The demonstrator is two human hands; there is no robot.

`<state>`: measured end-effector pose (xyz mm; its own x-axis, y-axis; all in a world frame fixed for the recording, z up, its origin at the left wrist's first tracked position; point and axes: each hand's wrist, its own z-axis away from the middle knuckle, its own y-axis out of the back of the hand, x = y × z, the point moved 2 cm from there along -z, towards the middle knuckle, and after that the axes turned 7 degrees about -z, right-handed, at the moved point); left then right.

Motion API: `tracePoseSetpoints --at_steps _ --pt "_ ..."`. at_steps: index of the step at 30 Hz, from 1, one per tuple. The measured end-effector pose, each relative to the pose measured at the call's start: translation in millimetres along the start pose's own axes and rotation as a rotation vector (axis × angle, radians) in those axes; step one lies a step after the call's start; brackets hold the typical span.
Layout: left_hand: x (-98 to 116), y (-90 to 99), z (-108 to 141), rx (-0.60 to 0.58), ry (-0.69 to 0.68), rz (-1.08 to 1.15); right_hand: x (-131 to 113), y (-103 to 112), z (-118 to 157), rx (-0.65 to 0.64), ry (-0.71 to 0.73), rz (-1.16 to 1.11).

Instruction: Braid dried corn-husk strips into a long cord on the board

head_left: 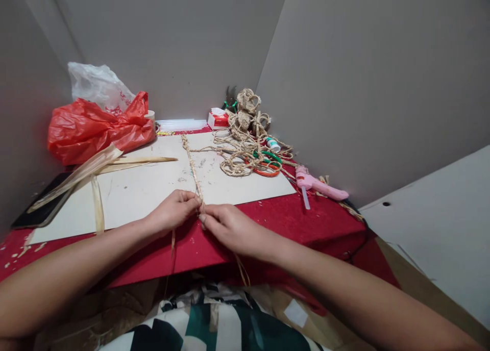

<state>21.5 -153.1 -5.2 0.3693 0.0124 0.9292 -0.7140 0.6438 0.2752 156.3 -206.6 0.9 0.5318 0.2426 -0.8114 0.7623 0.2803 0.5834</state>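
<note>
One braided cord (pixel 194 173) runs across the white board (pixel 141 187) — its near end pinched narrowly by the left hand (pixel 176 208) and the right hand (pixel 231 228), close together at the board's front edge. Loose strands (pixel 173 238) hang below both hands. To the right lies tangled twine (pixel 244 120), the pink glue gun (pixel 323 186) near it.

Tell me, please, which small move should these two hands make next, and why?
Probably cross the loose strands at the fingertips and pull them snug. The left hand and right hand pinch close together at the near end of the straw-coloured cord, while loose material hangs below each hand, seemingly not yet worked in.
</note>
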Motion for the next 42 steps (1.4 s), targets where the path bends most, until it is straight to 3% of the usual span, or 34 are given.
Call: tracePoseSetpoints --at_steps 4,8,11,16,18,21,23,28,35,42 --pt "2.0 -2.6 4.8 -0.012 0.012 0.034 -2.9 -23.3 15.1 -0.031 -0.006 0.324" --pt "0.4 -2.6 7.0 0.004 0.02 0.042 -15.6 -19.5 31.9 -0.181 0.054 0.399" --pt "-2.5 -1.3 6.0 -0.054 0.014 0.071 -24.5 0.2 36.9 -0.266 0.101 0.222" --pt "-0.7 -1.1 5.8 -0.142 0.019 0.171 -8.5 29.5 14.8 0.217 -0.008 -0.117" --pt "0.7 -1.6 6.0 -0.164 0.017 0.204 4.5 24.4 1.6 0.161 -0.054 -0.339" --pt "0.3 -1.0 5.5 -0.187 -0.001 0.219 21.1 11.3 -13.6 -0.069 -0.223 -0.679" --pt "-1.3 0.5 4.4 -0.197 -0.015 0.187 28.2 7.7 -19.8 -0.177 -0.331 -0.788" --pt "-1.4 8.8 1.5 -0.132 -0.04 -0.056 32.7 6.0 -27.4 -0.316 -0.46 -0.902" --pt "12.4 20.9 10.9 -0.074 -0.107 -0.656 23.4 -9.1 -24.6 0.042 -0.484 -0.859" --pt "15.4 -5.6 30.6 0.076 -0.187 -1.125 18.9 -18.1 -18.1 0.068 -0.456 -1.143"
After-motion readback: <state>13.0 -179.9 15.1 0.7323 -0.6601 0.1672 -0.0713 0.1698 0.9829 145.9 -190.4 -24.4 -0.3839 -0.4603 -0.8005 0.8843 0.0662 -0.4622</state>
